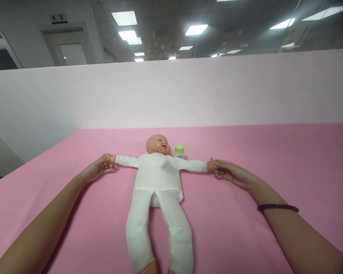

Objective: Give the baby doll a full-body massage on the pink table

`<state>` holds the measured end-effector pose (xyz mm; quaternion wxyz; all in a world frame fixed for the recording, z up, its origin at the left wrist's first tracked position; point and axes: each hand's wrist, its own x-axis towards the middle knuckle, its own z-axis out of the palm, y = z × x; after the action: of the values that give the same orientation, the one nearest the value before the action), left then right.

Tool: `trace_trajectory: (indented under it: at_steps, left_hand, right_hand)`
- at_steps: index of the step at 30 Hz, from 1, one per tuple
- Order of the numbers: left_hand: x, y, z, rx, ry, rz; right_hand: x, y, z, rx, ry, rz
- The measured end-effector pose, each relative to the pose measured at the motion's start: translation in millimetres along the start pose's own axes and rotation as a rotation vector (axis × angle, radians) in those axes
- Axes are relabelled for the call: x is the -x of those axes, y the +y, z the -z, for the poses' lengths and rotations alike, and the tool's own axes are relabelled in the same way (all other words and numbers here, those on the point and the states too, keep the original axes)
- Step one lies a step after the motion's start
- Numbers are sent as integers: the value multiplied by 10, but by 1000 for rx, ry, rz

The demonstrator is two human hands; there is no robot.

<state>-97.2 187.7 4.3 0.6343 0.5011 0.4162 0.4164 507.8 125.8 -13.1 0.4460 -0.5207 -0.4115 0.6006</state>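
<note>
A baby doll [158, 175] with a white cloth body lies on its back on the pink tabletop, its head at the far end and its legs toward me. Both its arms are stretched straight out sideways. My left hand [100, 167] is closed on the doll's hand at the left. On the other side, my right hand [230, 172] pinches the doll's other hand between thumb and fingers. A small bottle with a green cap [179, 151] stands just behind the doll's arm, beside its head; its lower part is hidden.
The pink table surface [274, 152] spreads to both sides of the doll. A white partition [171, 95] rises along its far edge. Beyond it are a door [71, 53] and lit ceiling panels [196, 30].
</note>
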Motion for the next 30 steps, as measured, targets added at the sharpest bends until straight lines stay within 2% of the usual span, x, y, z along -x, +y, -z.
trace_trajectory:
  at_steps: [6,30]
  left_hand:
    - [7,-4,-26,-17,27,-6]
    - [-20,-1,-13,-6,1,4]
  right_hand:
    - [-29,2,-4,17,11,-8]
    - [27,-42,-56,5,5,-15]
